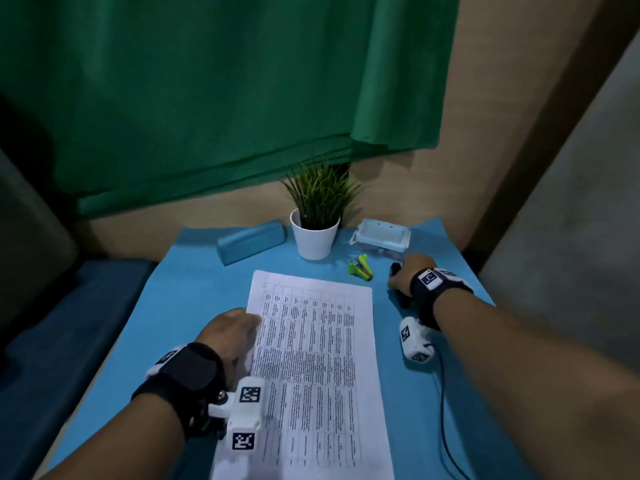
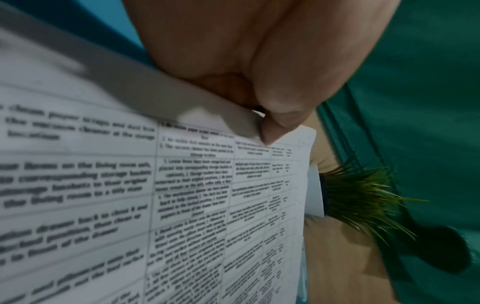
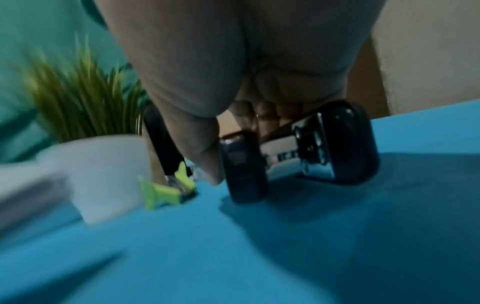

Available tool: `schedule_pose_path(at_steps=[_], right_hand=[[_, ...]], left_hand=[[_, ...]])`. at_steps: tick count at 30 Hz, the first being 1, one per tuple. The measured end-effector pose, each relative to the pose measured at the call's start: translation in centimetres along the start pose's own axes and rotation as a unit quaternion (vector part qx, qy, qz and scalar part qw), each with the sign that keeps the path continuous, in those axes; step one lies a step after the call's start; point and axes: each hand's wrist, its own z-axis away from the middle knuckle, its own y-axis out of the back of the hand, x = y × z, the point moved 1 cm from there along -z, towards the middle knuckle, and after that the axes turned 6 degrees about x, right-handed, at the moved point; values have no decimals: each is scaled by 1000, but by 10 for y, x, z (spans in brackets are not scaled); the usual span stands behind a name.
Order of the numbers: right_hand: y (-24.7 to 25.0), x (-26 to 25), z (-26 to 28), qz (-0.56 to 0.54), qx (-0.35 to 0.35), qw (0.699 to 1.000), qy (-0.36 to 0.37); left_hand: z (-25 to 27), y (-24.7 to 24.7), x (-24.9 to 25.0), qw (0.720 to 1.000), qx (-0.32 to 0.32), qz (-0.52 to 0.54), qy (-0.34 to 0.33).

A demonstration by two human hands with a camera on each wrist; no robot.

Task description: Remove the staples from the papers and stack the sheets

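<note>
White printed sheets with a ruled table of text (image 1: 311, 358) flat on the blue-covered worktop (image 1: 180, 299), between the hands; left hand (image 1: 230, 332) at their left edge, thumb and fingers pinching a lifted sheet edge (image 2: 207, 109); right hand (image 1: 410, 275) well right of them, curled round a black, glossy stapler (image 3: 298, 148); lime-green plastic staple remover (image 1: 361, 268) just beyond the top right corner.

Left hand (image 1: 231, 332) on papers (image 1: 311, 358) (printed tables).

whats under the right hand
A black staple remover sits under the right hand, its fingers curled round it, on the blue mat. The palm covers its top; its jaws are hidden.
</note>
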Motion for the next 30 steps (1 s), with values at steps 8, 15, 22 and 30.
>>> schedule_pose_path(at_steps=[8,15,22,30], right_hand=[[-11,-17,18,-155,104,980,64],[-56,-12,72,-464,-223,857,-15],[-71,-21,68,-271,-133,953,-27],[-54,-34,84,-56,-68,996,-15]], left_hand=[[5,-1,11,996,-13,82,20],[-4,0,15,994,-4,88,58],[17,-2,14,970,6,-243,6],[18,-2,6,924,91,-366,-64]])
